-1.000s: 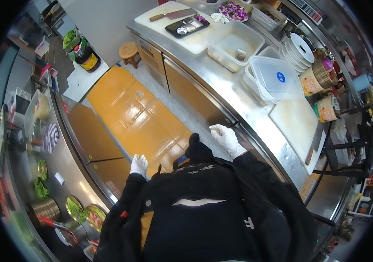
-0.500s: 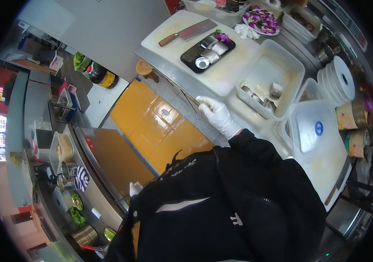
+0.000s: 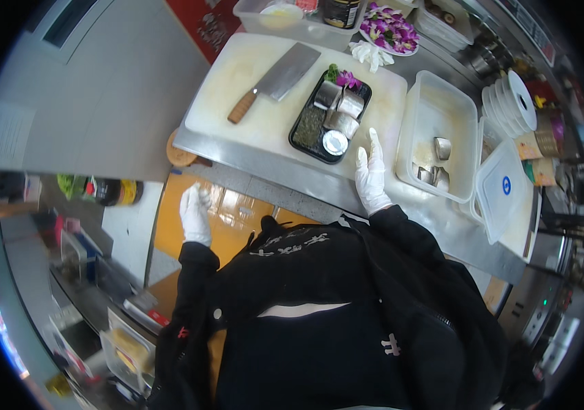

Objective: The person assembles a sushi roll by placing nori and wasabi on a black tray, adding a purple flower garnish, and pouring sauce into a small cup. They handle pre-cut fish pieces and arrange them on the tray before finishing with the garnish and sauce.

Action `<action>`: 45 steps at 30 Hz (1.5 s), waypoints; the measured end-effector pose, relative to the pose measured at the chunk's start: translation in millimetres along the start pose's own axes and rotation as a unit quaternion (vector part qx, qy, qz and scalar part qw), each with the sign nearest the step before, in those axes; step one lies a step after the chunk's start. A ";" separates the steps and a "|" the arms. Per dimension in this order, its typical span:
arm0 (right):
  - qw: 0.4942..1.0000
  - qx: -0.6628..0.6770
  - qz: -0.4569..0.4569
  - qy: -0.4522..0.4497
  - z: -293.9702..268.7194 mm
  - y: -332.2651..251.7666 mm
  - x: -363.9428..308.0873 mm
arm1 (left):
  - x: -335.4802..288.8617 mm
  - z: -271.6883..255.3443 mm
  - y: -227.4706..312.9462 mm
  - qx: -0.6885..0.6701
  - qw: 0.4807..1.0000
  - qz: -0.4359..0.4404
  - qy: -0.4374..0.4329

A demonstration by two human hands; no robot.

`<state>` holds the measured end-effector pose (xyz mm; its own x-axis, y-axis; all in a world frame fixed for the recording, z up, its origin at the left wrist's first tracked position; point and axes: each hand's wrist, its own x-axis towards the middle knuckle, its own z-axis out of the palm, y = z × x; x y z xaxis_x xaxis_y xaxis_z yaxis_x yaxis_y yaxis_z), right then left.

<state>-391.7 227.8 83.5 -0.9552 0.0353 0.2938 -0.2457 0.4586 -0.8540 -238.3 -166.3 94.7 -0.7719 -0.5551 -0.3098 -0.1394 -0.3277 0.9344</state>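
My right hand point(image 3: 372, 176), in a white glove, rests flat with fingers apart on the white cutting board point(image 3: 251, 102), just right of a black rectangular tray point(image 3: 307, 131). The tray carries fish pieces, green leaves, a purple flower and a small round dish. A cleaver point(image 3: 275, 80) with a wooden handle lies on the board to the left. My left hand point(image 3: 195, 212), also gloved, hangs open beside my body above the orange floor, holding nothing.
A clear plastic tub point(image 3: 435, 116) with a few fish pieces stands right of the board. Beyond it are a lidded container point(image 3: 504, 195), stacked white plates point(image 3: 514, 102) and a plate of purple flowers point(image 3: 387, 31). A wooden stool point(image 3: 179, 156) stands below the steel counter.
My view has swung toward the counter. My right hand has come down onto the cutting board beside the black tray, and my left hand has risen away from my side.
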 end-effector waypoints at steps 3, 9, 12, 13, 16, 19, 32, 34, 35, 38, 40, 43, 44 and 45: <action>0.996 -0.046 0.058 0.056 9.5 -5.0 -2.8 | 49.8 75.6 58.4 0.053 0.990 0.029 -0.124; 0.990 -0.112 0.051 0.063 4.7 -8.2 -9.0 | 100.0 200.4 89.6 0.140 0.928 0.014 -0.345; 0.990 -0.109 0.041 0.076 5.3 -6.9 -9.5 | 113.9 243.7 86.8 0.147 0.915 -0.014 -0.376; 0.992 -0.092 0.049 0.077 5.6 -6.7 -8.9 | 119.7 254.7 86.2 0.161 0.909 -0.006 -0.385; 0.990 0.028 0.098 0.098 8.6 -9.1 -9.4 | 135.7 278.7 78.2 0.205 0.884 0.030 -0.420; 0.986 0.054 0.106 0.115 8.3 -10.5 -11.1 | 160.5 309.6 68.6 0.301 0.830 0.158 -0.443; 0.974 0.026 0.147 0.173 19.5 -5.6 -11.9 | 231.0 397.7 47.6 0.496 0.451 0.478 -0.568; 0.973 0.005 0.140 0.181 20.6 -3.2 -13.0 | 232.8 398.4 49.6 0.455 0.443 0.499 -0.589; 0.973 0.000 0.141 0.184 21.9 -1.8 -13.1 | 233.4 398.1 52.5 0.453 0.437 0.496 -0.598; 0.970 -0.096 0.123 0.187 24.9 -3.8 -11.4 | 234.2 396.9 66.0 0.417 0.428 0.512 -0.617; 0.967 -0.112 0.120 0.196 26.3 -13.3 -4.2 | 236.9 394.8 76.0 0.337 0.434 0.564 -0.617; 0.929 0.008 0.300 0.215 24.0 -41.2 19.2 | 245.0 396.8 83.2 0.367 0.425 0.476 -0.677; 0.935 0.024 0.290 0.202 21.6 -50.3 33.8 | 247.5 397.3 82.7 0.372 0.462 0.383 -0.708; 0.959 -0.025 0.231 0.165 17.9 -59.3 49.8 | 249.9 398.0 81.3 0.354 0.506 0.297 -0.728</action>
<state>-427.6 186.5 141.1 -0.8539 0.5202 0.0163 0.2067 0.3677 -0.9067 -689.4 -27.4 163.1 -0.3750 0.9263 0.0379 0.5956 0.2093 0.7755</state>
